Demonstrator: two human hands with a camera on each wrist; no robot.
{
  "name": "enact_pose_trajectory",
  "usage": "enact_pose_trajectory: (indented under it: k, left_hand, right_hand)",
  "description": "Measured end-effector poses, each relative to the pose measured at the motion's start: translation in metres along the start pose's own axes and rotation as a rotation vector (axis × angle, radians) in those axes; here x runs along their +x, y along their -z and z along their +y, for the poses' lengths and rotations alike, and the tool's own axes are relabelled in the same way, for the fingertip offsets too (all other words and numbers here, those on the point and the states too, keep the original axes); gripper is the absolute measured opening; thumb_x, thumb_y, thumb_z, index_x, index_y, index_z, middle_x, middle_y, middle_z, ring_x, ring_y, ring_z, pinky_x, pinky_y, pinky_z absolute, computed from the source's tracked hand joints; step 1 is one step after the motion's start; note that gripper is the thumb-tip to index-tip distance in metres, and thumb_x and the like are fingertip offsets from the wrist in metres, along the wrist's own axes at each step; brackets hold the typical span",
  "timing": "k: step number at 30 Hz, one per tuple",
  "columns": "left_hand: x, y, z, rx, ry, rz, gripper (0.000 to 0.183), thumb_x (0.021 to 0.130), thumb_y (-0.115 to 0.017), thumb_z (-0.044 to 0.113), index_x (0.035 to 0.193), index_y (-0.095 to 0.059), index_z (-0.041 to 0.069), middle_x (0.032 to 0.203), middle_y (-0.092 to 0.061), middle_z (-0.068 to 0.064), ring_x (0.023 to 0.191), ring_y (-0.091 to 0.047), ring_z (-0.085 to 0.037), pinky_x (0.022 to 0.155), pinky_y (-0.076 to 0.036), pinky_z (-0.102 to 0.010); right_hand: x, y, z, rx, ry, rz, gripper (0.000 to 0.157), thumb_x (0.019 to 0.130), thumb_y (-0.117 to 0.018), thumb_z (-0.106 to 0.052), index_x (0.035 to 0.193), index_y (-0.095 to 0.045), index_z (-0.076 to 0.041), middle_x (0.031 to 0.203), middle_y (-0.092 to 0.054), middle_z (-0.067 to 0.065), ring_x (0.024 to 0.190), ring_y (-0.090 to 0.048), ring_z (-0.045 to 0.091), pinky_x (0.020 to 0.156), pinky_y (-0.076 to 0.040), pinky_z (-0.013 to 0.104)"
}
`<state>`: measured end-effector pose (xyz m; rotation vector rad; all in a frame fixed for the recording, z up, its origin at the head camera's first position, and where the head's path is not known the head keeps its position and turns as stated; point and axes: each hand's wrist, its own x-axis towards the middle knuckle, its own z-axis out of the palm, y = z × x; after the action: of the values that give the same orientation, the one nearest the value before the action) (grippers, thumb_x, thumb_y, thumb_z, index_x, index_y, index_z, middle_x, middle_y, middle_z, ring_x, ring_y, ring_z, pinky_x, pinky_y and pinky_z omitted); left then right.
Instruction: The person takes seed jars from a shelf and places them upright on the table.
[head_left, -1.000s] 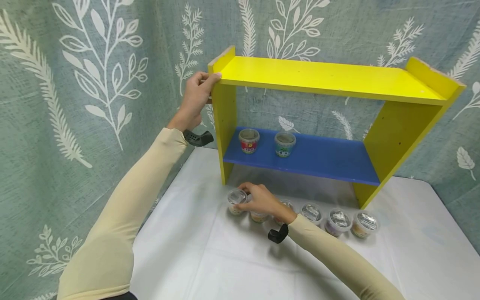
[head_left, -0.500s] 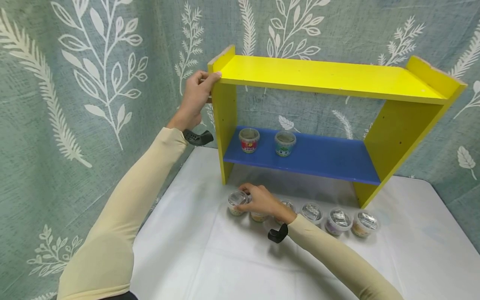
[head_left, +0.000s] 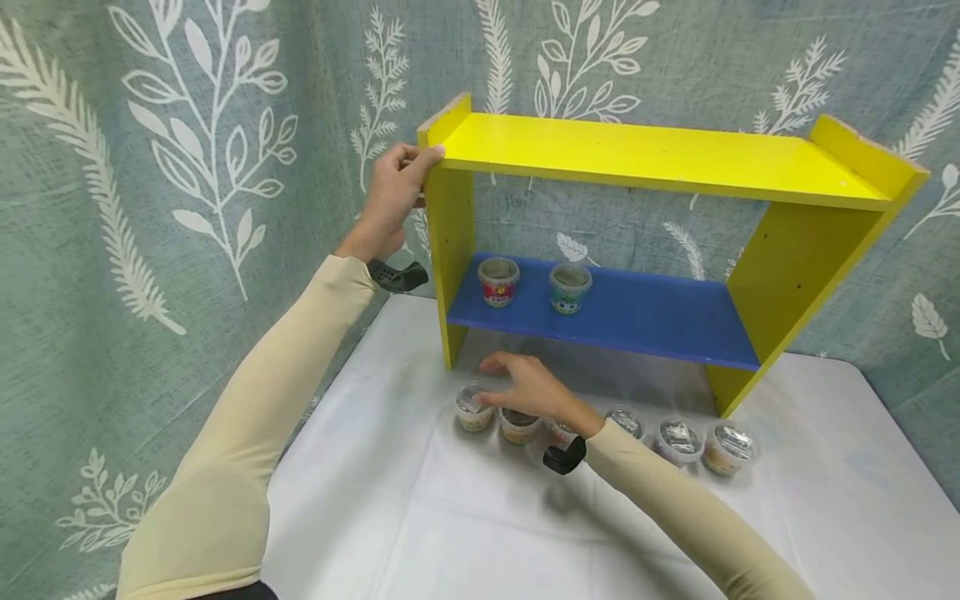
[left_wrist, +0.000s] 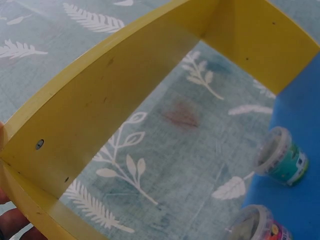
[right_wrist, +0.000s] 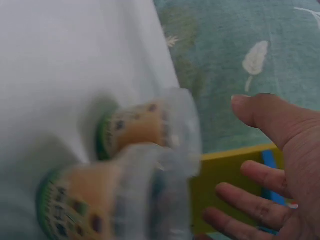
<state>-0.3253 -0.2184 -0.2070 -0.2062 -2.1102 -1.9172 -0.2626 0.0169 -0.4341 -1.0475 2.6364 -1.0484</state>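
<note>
My left hand [head_left: 392, 196] grips the upper left corner of a yellow shelf unit [head_left: 652, 158]; in the left wrist view its fingertips [left_wrist: 14, 222] show at the lower left. Over the left end of a row of small lidded plastic cups is my right hand [head_left: 532, 389], fingers spread and holding nothing. Just below its thumb stands the leftmost cup [head_left: 471, 419]. A second cup [head_left: 517, 430] is partly under the palm. In the right wrist view, two orange-and-green labelled cups [right_wrist: 137, 130] stand apart from the fingers.
On the blue lower board [head_left: 660, 312] stand a red-labelled cup [head_left: 498, 289] and a green-labelled cup [head_left: 567, 293]. More cups continue the row rightward on the white table [head_left: 480, 533], ending with one [head_left: 729, 448] near the right leg. A leaf-patterned curtain [head_left: 315, 108] hangs behind.
My right hand has let go of the leftmost cup, opened its fingers and lifted slightly to the right. The cup stays standing on the table. My left hand has not moved.
</note>
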Motion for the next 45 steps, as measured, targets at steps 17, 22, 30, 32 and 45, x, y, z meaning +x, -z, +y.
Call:
enact_pose_trajectory:
  k: [17,22,30,32,45]
  left_hand:
    - [0.001,0.0,-0.001,-0.008,0.004,0.007,0.038,0.096,-0.07,0.046,0.116,-0.061,0.015,0.108,-0.058,-0.003,0.095,-0.06,-0.021,0.085,-0.051,-0.037]
    - [0.001,-0.001,-0.002,0.002,-0.009,0.014,0.037,0.096,-0.07,0.047,0.113,-0.061,0.016,0.103,-0.056,-0.003,0.09,-0.057,-0.019,0.083,-0.049,-0.037]
    - [0.002,-0.001,-0.004,-0.003,-0.01,0.016,0.037,0.096,-0.07,0.047,0.112,-0.061,0.015,0.102,-0.056,-0.003,0.089,-0.058,-0.02,0.081,-0.049,-0.036]
    - [0.002,0.0,-0.004,-0.004,-0.012,0.016,0.036,0.096,-0.07,0.047,0.112,-0.061,0.015,0.103,-0.056,-0.003,0.09,-0.058,-0.02,0.081,-0.05,-0.036]
    - [0.003,-0.001,-0.005,0.002,-0.002,0.012,0.036,0.096,-0.07,0.046,0.113,-0.061,0.016,0.106,-0.057,-0.002,0.091,-0.058,-0.019,0.082,-0.05,-0.035]
  right_hand:
    - [-0.006,0.075,-0.007,0.034,0.061,0.213,0.043,0.093,-0.079,-0.033,0.125,-0.069,-0.007,0.12,-0.07,0.008,0.11,-0.065,0.025,0.092,-0.055,0.046]
    - [-0.006,0.096,-0.009,0.014,0.042,0.269,0.043,0.095,-0.077,-0.035,0.126,-0.068,-0.008,0.123,-0.069,0.009,0.114,-0.064,0.028,0.096,-0.052,0.046]
    - [-0.006,0.123,-0.006,-0.005,0.02,0.317,0.043,0.096,-0.076,-0.035,0.129,-0.066,-0.01,0.128,-0.066,0.01,0.119,-0.063,0.034,0.099,-0.051,0.049]
    - [-0.006,0.128,-0.004,-0.007,0.021,0.323,0.044,0.096,-0.076,-0.036,0.13,-0.065,-0.01,0.128,-0.066,0.01,0.119,-0.063,0.034,0.099,-0.051,0.049]
    - [-0.005,0.15,0.008,-0.109,-0.013,0.4,0.045,0.094,-0.078,-0.035,0.129,-0.068,-0.01,0.136,-0.058,0.011,0.124,-0.053,0.033,0.098,-0.045,0.055]
